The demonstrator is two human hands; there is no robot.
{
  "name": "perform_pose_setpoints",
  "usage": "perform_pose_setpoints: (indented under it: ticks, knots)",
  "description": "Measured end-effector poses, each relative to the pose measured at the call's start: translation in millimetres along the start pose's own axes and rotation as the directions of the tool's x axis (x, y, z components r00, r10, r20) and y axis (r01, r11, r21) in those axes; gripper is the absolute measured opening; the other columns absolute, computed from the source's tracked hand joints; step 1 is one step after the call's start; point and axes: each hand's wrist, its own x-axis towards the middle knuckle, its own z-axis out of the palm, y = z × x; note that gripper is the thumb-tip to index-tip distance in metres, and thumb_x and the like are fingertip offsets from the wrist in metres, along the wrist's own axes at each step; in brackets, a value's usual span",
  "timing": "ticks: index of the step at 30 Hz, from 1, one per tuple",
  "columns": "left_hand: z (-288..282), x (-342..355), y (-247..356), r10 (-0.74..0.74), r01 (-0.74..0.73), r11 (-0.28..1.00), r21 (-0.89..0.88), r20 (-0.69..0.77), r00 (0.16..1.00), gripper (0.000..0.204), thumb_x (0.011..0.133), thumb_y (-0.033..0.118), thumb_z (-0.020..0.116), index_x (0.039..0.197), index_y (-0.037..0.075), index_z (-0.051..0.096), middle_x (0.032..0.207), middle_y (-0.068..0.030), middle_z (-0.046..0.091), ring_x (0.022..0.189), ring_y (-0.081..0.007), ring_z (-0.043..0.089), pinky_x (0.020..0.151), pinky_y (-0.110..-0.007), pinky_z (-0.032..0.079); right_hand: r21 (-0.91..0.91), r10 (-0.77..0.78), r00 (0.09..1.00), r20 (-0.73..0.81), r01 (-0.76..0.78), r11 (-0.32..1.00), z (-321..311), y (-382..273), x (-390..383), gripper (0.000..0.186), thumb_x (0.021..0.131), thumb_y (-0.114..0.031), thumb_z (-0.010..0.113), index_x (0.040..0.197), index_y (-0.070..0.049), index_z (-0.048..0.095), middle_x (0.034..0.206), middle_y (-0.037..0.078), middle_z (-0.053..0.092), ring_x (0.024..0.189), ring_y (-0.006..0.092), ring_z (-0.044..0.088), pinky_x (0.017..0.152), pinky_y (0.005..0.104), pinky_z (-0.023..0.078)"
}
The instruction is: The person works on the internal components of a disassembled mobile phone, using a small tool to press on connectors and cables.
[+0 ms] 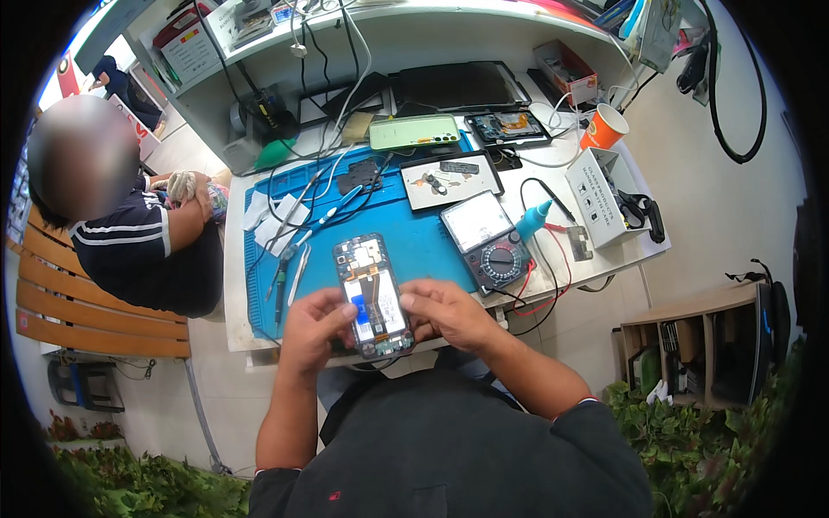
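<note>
An opened smartphone (387,304) with its back off, battery and flex cables bare, is held over the front edge of the blue work mat (414,246). My left hand (318,324) grips its left edge, thumb lying on the frame near a blue patch on the battery. On the opposite edge, my right hand (445,312) is closed with thumb and fingers at the phone's side. Left of the phone lie a screwdriver (280,293) and slim white tweezers (300,272). An analog multimeter (496,255) stands to the right.
Behind the mat are a tray of small parts (440,183), a green phone back (414,132) and another opened device (508,128). A white box (609,198) and an orange cup (604,128) stand at right. Cables cross the left side. A person (142,224) sits at left.
</note>
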Motion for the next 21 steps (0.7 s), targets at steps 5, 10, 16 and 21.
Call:
perform_pose_setpoints:
  ticks: [5,10,16,21]
  knots:
    - [10.0,-3.3,-13.8,0.015,-0.025,0.996,-0.081,-0.125,0.992,0.038,0.104,0.017,0.087,0.13,-0.006,0.071,0.096,-0.0116,0.081,0.072,-0.0165,0.076,0.061,-0.027,0.062,0.14,-0.12,0.993,-0.01,0.121,0.983,2.1,10.3,-14.7,0.045,0.121,-0.022,0.065,0.153,0.01,0.062,0.133,0.019,0.079,0.114,0.0239,0.083,0.093,0.0392,0.074]
    - [18.0,-1.4,-21.6,-0.085,0.075,0.99,-0.12,-0.078,0.993,0.041,0.106,0.018,0.086,0.134,-0.005,0.066,0.098,-0.0142,0.082,0.075,-0.0189,0.079,0.064,-0.029,0.066,0.152,-0.155,0.974,-0.164,0.18,0.972,-3.4,24.0,-34.4,0.043,0.119,-0.016,0.069,0.153,0.011,0.062,0.134,0.021,0.08,0.114,0.0262,0.083,0.095,0.0409,0.075]
    - [43.0,-6.3,-29.5,-0.126,0.099,0.97,-0.222,-0.108,0.986,0.041,0.109,0.02,0.083,0.138,-0.002,0.064,0.109,-0.0157,0.082,0.084,-0.0204,0.083,0.07,-0.029,0.069,0.239,-0.201,0.932,-0.3,0.277,0.931,-13.5,33.7,-45.9,0.04,0.121,-0.018,0.067,0.15,0.01,0.063,0.127,0.022,0.077,0.106,0.0309,0.084,0.09,0.0431,0.075]
    - [60.3,-4.4,-34.6,-0.12,0.067,0.956,-0.287,-0.171,0.978,0.036,0.112,0.016,0.078,0.141,0.001,0.062,0.122,-0.0152,0.081,0.093,-0.0217,0.084,0.075,-0.03,0.071,0.209,-0.268,0.914,-0.304,0.338,0.917,-9.0,32.7,-50.4,0.047,0.121,-0.017,0.066,0.159,0.009,0.055,0.138,0.024,0.071,0.111,0.035,0.084,0.093,0.0431,0.074]
